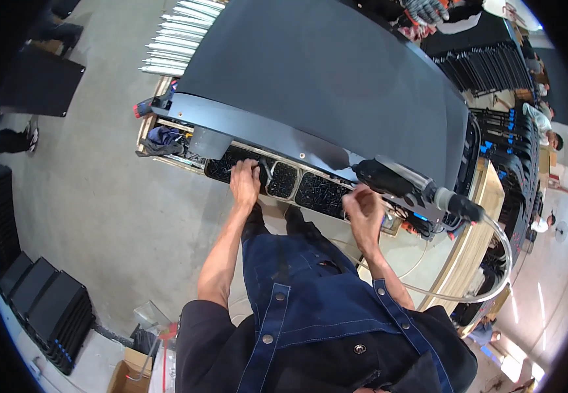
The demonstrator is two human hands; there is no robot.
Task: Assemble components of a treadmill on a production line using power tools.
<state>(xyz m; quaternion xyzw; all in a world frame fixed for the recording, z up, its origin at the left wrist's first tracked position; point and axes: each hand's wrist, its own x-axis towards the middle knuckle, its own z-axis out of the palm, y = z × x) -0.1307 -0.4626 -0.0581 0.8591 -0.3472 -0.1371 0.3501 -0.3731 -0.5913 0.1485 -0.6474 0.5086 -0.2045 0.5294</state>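
Along the near edge of a large dark panel (310,59) sit black trays of small dark fasteners, which look like screws. My left hand (245,183) reaches over the left tray (217,169), fingers curled down at its contents. What those fingertips hold, if anything, is hidden. At the right end of the long right tray (320,194), my right hand (364,208) has its fingers drawn together and slightly blurred. Anything between them is too small to make out. A smaller middle tray (283,181) lies between my hands. Just above my right hand rests a black-and-silver power driver (398,183).
A clear hose (508,255) loops from the driver down the right side. Light metal strips (178,39) stick out at the far left. A wooden beam (457,255) stands at right. Across the panel is a co-worker's gloved hand (426,9). Dark panels (51,311) are stacked lower left.
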